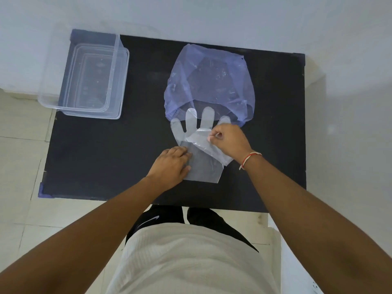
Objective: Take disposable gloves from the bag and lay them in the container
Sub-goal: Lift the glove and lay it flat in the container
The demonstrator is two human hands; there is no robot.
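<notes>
A clear disposable glove [196,143] lies flat on the black table [106,158], its fingers pointing toward the bag. The translucent blue bag [209,81] sits just behind it, mouth toward me. My left hand [171,164] presses flat on the glove's cuff side. My right hand [230,140] pinches the glove's plastic near the palm. The clear plastic container [84,75] stands at the table's far left corner with nothing visible inside.
The table's edges are near on all sides, with tiled floor [19,158] to the left and a white wall behind. My legs stand against the front edge. Open black tabletop lies between the container and the glove.
</notes>
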